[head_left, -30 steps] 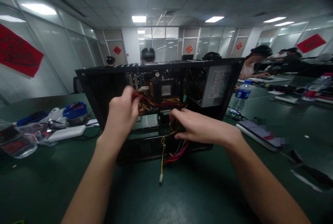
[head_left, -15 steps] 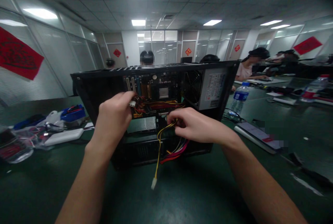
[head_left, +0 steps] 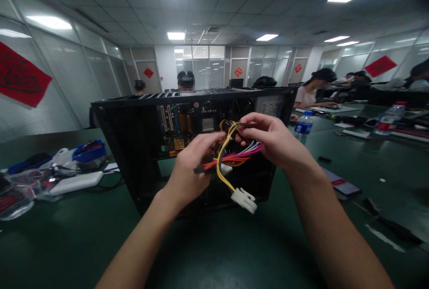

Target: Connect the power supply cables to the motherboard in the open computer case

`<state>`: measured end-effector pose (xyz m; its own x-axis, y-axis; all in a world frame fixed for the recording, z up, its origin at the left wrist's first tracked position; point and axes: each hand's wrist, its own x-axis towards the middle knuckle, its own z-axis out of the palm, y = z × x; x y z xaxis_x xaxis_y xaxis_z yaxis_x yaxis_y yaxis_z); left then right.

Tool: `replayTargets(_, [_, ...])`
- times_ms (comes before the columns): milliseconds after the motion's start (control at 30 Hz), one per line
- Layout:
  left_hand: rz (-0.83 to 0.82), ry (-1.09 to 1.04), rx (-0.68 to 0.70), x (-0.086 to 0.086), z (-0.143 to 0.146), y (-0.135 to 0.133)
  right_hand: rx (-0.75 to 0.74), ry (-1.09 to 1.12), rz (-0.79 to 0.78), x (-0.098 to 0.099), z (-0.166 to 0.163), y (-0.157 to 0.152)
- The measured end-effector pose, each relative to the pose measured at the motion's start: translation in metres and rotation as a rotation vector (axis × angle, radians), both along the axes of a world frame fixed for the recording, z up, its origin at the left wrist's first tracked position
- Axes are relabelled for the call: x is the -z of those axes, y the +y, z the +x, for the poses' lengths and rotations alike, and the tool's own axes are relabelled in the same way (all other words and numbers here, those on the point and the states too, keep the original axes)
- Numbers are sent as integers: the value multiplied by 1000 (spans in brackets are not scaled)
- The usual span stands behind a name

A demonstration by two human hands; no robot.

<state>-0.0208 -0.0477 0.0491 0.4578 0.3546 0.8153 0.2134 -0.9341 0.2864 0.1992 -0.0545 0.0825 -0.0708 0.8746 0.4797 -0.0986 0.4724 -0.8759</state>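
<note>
An open black computer case (head_left: 130,132) stands on the green table (head_left: 208,248), its motherboard (head_left: 181,130) facing me. In front of it both my hands grip a bundle of coloured power cables (head_left: 234,157). My left hand (head_left: 191,168) is closed on the lower part of the bundle. Higher up, my right hand (head_left: 273,139) pinches the wires. A yellow and black lead loops down from the bundle to a white connector (head_left: 244,199) that hangs free above the table.
A white device, a blue object and plastic bags (head_left: 63,168) lie at the left. A water bottle (head_left: 302,127) stands right of the case, with flat items (head_left: 338,186) near it. Other people sit at the tables behind and to the right.
Both hands have come out of the case, lifting the cable bundle up in front of it. My left hand moved right onto the bundle. The white connector rose off the table.
</note>
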Motion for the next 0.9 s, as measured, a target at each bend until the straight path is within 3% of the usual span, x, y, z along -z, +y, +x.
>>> replayTargets(100, [-67,-101,129,-6,-5,-4,71,-149,25,-2,-2,-6])
replayTargets(200, [18,65,200,-20,-16,-14,216,-289,100,-3,-4,-12])
replayTargets(367, [-109,276,122,-36,-26,-27,259,-453,143,-4,-5,-21])
replayTargets(467, [-238,215,55,-35,-26,-25,198,-583,180,-6,-6,-32])
replayTargets(600, [-423,-29,16,-31,-26,-16,76,-816,296,-8,-13,-52])
replayTargets(733, [-518,-162,10,-29,-27,-11,155,-930,388,-9,-21,-62])
replayTargets(900, [-577,-127,-35,-28,-26,-9,323,-1027,357,-8,-25,-67])
